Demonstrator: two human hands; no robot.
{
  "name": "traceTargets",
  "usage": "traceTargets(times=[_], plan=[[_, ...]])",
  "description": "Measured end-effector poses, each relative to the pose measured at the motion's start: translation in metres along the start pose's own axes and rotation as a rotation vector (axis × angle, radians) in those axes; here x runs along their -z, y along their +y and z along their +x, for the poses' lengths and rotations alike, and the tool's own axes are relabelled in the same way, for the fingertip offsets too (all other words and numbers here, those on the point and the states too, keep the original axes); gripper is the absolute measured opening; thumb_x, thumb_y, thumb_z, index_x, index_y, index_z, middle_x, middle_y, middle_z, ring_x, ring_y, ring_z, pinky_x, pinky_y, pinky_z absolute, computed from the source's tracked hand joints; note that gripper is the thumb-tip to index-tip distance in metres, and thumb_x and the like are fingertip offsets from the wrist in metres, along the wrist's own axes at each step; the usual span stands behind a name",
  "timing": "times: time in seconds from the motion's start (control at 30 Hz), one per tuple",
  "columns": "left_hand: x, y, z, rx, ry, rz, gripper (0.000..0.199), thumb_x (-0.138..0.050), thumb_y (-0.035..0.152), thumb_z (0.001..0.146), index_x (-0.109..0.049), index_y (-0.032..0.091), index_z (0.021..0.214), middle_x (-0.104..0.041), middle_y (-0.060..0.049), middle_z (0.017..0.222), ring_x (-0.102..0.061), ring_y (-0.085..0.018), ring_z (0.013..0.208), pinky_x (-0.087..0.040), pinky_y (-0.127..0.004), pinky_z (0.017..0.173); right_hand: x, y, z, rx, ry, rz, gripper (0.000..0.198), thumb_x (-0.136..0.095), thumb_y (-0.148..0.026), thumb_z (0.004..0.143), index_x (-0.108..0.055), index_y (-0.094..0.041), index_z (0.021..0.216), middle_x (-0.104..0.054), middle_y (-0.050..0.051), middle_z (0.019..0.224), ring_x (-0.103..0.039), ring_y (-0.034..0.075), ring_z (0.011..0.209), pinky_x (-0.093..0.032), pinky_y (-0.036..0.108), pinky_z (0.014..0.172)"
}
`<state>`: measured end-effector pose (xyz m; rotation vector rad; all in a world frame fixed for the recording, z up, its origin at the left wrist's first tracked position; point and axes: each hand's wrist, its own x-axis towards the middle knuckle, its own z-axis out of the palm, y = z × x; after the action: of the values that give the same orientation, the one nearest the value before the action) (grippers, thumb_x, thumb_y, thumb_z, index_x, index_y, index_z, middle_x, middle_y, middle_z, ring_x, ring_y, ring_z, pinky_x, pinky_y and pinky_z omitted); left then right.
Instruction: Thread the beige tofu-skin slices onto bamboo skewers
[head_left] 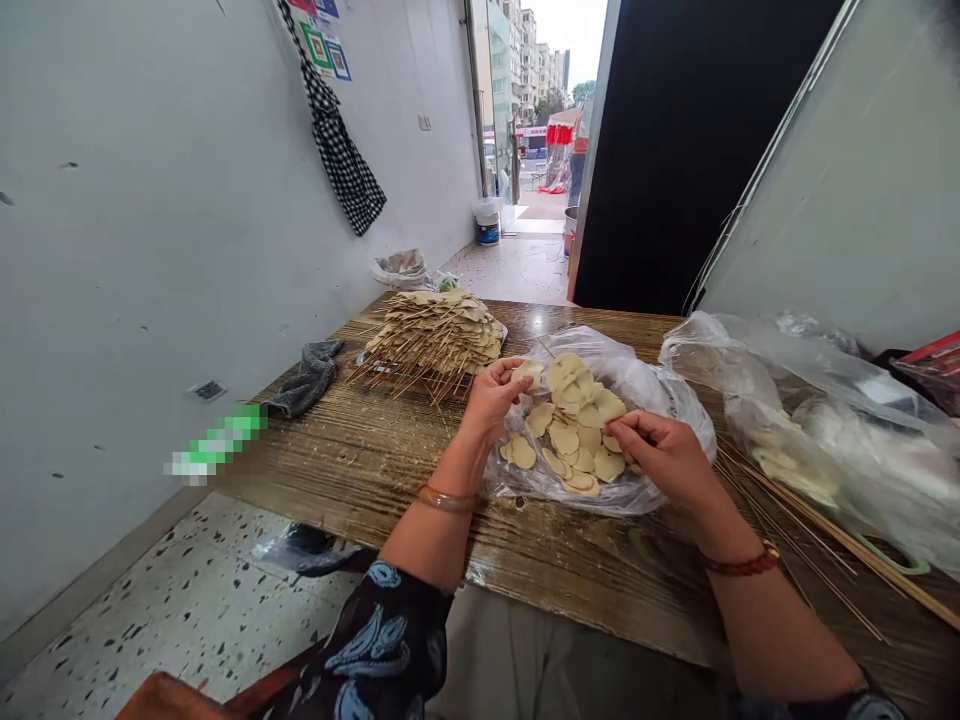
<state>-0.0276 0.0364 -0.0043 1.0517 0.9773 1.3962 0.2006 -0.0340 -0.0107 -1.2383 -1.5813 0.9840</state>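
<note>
My left hand [495,400] is closed in a pinch on a thin, pale yellow round slice [531,373]. My right hand [664,455] is pinched at the lower end of a skewer strung with similar slices [574,385]; its thin tip sticks out at the upper left. The stick inside my right fingers is mostly hidden. Below both hands, loose round slices [564,437] lie on a clear plastic bag [645,497] spread on the wooden table [360,480]. Beyond my left hand, a heap of finished-looking skewers [442,335] is stacked, sticks pointing toward me.
A dark grey cloth [307,378] lies at the table's left edge. Bare bamboo sticks [810,520] and a large plastic bag [847,420] with pale contents occupy the right side. A checked cloth [345,160] hangs on the left wall, and a doorway opens ahead.
</note>
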Motion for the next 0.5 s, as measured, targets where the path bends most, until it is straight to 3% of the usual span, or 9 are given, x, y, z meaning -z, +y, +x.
traceTargets(times=[0.2, 0.33, 0.5], plan=[[0.002, 0.001, 0.004, -0.117, 0.096, -0.034, 0.039, -0.075, 0.018, 0.055, -0.060, 0.015, 0.091, -0.061, 0.004, 0.066, -0.052, -0.006, 0.056, -0.038, -0.019, 0.055, 0.009, -0.003, -0.001, -0.016, -0.133, -0.078, 0.032, -0.057, -0.045, 0.082, -0.067, -0.015, 0.076, -0.048, -0.003, 0.054, -0.041, 0.011, 0.051, -0.031, 0.024, 0.048], [0.003, -0.001, 0.005, -0.106, 0.076, -0.010, 0.030, -0.072, 0.020, 0.058, -0.059, 0.014, 0.084, -0.064, 0.001, 0.073, -0.056, -0.009, 0.061, -0.044, -0.023, 0.061, 0.015, 0.001, -0.001, 0.000, -0.202, -0.143, 0.033, -0.055, -0.045, 0.084, -0.065, -0.016, 0.074, -0.047, -0.003, 0.054, -0.040, 0.010, 0.052, -0.030, 0.024, 0.049], [0.004, 0.000, 0.005, -0.143, 0.093, 0.067, 0.020, -0.069, 0.020, 0.060, -0.064, 0.015, 0.080, -0.061, 0.002, 0.068, -0.050, -0.007, 0.056, -0.035, -0.020, 0.051, 0.017, 0.006, 0.000, 0.019, -0.236, -0.212, 0.032, -0.054, -0.045, 0.085, -0.063, -0.016, 0.073, -0.047, -0.003, 0.054, -0.040, 0.011, 0.053, -0.029, 0.024, 0.050]])
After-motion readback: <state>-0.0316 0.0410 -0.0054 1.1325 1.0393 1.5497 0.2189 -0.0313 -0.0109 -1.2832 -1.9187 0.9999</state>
